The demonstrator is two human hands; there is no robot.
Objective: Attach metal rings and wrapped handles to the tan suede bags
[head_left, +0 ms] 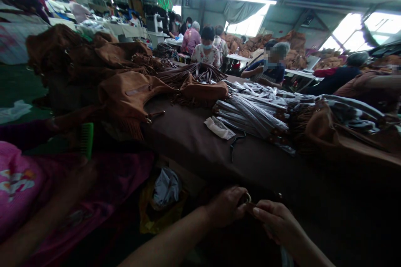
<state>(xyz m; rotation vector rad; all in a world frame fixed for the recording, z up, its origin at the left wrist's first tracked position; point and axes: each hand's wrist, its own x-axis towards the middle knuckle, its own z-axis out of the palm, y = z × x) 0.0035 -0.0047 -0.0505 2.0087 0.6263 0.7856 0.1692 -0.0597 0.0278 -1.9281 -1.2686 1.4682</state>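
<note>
Low in the middle of the view, my left hand (pixel 226 207) is closed, with its fingers around a pale metal ring (pixel 248 197). My right hand (pixel 277 219) is closed close beside it, thumb and finger pinching a small brown strap end (pixel 249 207) that meets the ring. What hangs below both hands is lost in dark shadow. Ahead of them a brown table (pixel 188 129) bears a white packet (pixel 219 128) and a thin black tool (pixel 236 145), perhaps thread snips.
At left, a co-worker's hand (pixel 82 175) holds a green comb (pixel 87 139). Brown fringed bags (pixel 131 87) pile up on the table's left. Wrapped straps (pixel 253 112) lie to the right, near another brown bag (pixel 328 127). A yellow bag (pixel 147 217) stands below. Several people sit beyond.
</note>
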